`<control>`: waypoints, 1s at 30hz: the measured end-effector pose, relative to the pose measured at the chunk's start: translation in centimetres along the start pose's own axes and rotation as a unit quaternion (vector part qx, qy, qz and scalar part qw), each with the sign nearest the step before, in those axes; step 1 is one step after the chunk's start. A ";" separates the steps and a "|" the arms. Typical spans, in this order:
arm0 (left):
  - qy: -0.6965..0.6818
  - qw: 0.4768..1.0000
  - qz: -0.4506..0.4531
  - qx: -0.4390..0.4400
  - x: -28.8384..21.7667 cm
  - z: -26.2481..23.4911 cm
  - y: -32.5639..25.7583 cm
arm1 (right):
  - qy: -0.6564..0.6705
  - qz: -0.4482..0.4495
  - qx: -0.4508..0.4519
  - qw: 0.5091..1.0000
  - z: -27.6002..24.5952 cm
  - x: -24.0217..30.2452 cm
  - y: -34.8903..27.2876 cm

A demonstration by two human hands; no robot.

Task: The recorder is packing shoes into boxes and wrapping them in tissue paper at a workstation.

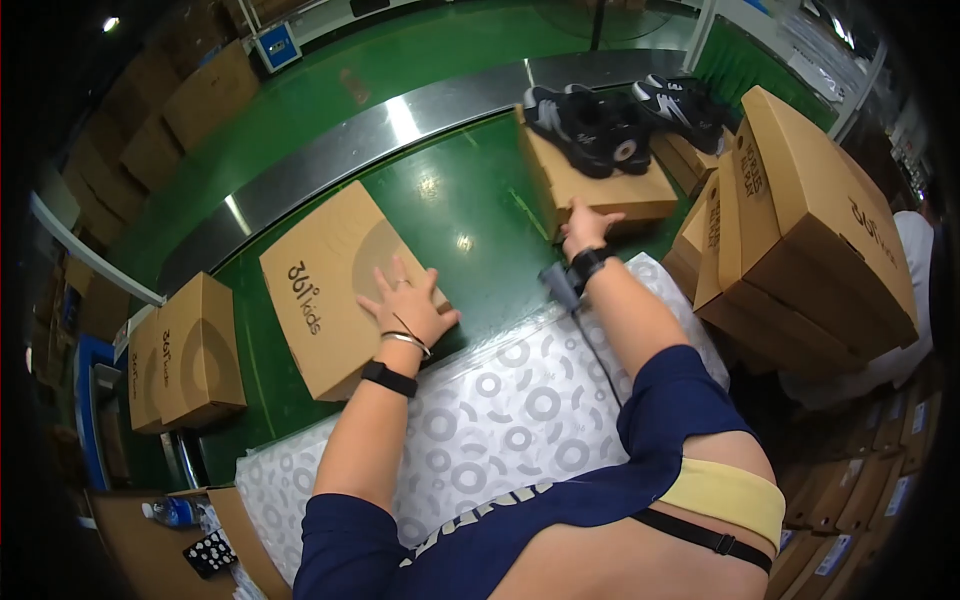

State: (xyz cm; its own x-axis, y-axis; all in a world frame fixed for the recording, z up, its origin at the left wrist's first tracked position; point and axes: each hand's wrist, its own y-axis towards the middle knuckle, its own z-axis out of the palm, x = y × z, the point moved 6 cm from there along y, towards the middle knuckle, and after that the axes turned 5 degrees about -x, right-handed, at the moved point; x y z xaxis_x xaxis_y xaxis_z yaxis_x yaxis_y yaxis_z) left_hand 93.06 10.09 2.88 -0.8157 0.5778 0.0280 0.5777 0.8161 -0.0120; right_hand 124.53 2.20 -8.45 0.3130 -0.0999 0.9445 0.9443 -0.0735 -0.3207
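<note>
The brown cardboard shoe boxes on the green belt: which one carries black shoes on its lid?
The brown cardboard box farthest up the belt, touched by the right hand; black shoes lie on it. The box under the left hand is bare.

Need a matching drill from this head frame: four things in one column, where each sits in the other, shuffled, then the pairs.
Things:
1. left hand
2. right hand
3. black sneakers
4. water bottle

Places:
A. on top of the far cardboard box
B. flat on the lid of the near shoebox
C. lower left corner, lying on brown cardboard
D. at the near edge of the box that carries the shoes

Pairs: 1-B, 2-D, 3-A, 4-C
</note>
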 end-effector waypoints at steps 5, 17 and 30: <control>0.033 0.984 -0.158 -0.074 14.7 2.0 -1.1 | -0.088 -0.090 0.280 0.952 -2.8 0.0 -18.7; 0.039 0.945 -0.320 0.055 37.3 3.3 -9.3 | -0.315 -0.565 0.396 0.652 8.9 16.7 -15.8; -0.288 0.889 0.183 -0.307 1.9 -6.1 13.3 | -0.383 -0.416 0.504 0.653 18.1 13.3 -12.0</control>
State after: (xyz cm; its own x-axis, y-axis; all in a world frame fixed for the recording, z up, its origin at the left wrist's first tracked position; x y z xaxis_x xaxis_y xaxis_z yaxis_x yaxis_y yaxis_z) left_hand 99.36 22.03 8.84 -0.3481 0.8548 -0.3848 0.5703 0.5189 0.6368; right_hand 119.21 19.74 9.22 -0.7560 0.1127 0.6448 0.2871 0.9424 0.1719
